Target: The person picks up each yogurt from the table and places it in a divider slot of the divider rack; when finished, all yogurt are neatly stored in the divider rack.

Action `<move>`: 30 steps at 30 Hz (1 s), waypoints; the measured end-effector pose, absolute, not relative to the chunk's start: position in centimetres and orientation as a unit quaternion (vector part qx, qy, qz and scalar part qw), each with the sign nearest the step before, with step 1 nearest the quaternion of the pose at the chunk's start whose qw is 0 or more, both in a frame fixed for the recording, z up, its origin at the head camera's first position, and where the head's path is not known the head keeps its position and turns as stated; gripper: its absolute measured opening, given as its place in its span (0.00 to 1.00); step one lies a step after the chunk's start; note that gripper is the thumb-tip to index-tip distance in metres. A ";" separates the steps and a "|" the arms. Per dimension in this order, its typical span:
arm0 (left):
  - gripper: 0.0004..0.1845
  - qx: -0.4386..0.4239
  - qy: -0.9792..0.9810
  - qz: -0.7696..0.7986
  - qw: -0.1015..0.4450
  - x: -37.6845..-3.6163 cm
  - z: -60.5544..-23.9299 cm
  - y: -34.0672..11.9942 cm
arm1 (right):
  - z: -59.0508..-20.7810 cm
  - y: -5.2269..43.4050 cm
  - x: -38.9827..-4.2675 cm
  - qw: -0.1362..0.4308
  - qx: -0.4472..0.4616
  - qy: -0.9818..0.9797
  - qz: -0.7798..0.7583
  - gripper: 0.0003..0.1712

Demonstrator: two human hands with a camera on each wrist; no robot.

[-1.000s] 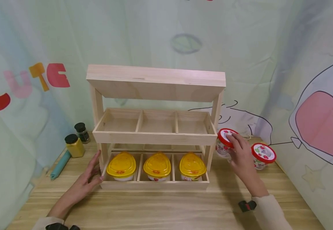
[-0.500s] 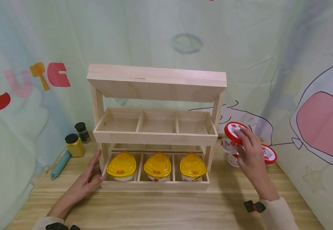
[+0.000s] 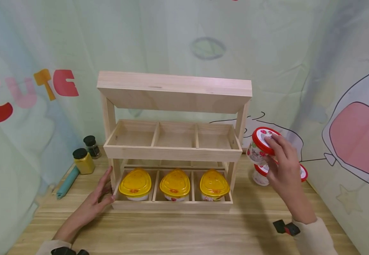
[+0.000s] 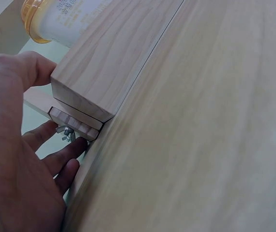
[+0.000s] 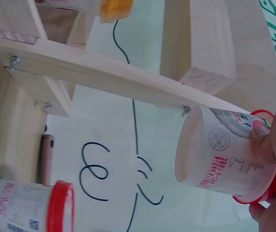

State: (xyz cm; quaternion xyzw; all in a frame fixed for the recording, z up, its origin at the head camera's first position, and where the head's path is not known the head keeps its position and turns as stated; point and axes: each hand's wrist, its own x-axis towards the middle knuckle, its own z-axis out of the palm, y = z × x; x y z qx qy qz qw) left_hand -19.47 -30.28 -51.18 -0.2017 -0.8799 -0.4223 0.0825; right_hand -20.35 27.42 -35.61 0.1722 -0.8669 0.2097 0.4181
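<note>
My right hand [image 3: 284, 170] pinches a paper tub [image 3: 255, 152] with a red lid, thumb on its near side and fingers on the lid's edge. The tub is lifted and tilted beside the shelf; its printed side and base show in the right wrist view [image 5: 215, 154]. Below it on the table stands a second red-lidded tub [image 3: 260, 179], and a third [image 3: 303, 173] is mostly behind my hand. My left hand [image 3: 93, 203] rests against the lower left corner of a wooden two-tier shelf [image 3: 171, 154], thumb at the front, extended fingers along the side near a wing nut [image 4: 68, 133].
Three yellow-lidded tubs [image 3: 174, 184] sit in the shelf's lower compartments. The upper tier has bare dividers [image 3: 155, 134]. At left stand a yellow jar [image 3: 83, 163] and a dark-capped jar [image 3: 91, 147], near a teal roll [image 3: 67, 182]. Printed curtains [image 3: 165, 42] hang behind.
My right hand has raised the red-lidded tub and moved it right, revealing another tub beneath. My left hand stays at the shelf's corner.
</note>
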 end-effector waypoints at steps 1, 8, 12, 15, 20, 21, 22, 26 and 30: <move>0.54 -0.200 -0.881 -0.421 0.082 -19.5 -51.2 -30.3 | -35.4 27.4 -20.3 0.418 0.172 -0.867 0.209 0.42; 0.54 -0.203 -0.878 -0.424 0.087 -19.4 -51.2 -30.2 | -34.0 27.1 -20.1 0.422 0.178 -0.864 0.208 0.43; 0.54 -0.210 -0.874 -0.429 0.091 -19.4 -51.3 -30.1 | -33.6 27.0 -20.2 0.427 0.185 -0.860 0.208 0.43; 0.54 -0.211 -0.873 -0.429 0.091 -19.4 -51.2 -30.2 | -33.3 26.9 -20.2 0.433 0.192 -0.856 0.209 0.43; 0.54 -0.208 -0.875 -0.428 0.088 -19.4 -51.2 -30.3 | -32.7 26.5 -20.3 0.441 0.201 -0.848 0.214 0.42; 0.54 -0.207 -0.877 -0.426 0.087 -19.4 -51.1 -30.3 | -32.5 26.3 -20.3 0.440 0.203 -0.848 0.216 0.41; 0.54 -0.205 -0.878 -0.424 0.087 -19.4 -51.1 -30.3 | -32.4 26.2 -20.3 0.441 0.205 -0.847 0.217 0.41; 0.54 -0.202 -0.881 -0.419 0.086 -19.4 -51.1 -30.3 | -31.9 25.5 -20.4 0.440 0.218 -0.842 0.222 0.40; 0.54 -0.203 -0.881 -0.419 0.087 -19.4 -51.2 -30.3 | -31.6 24.6 -20.8 0.438 0.233 -0.839 0.223 0.39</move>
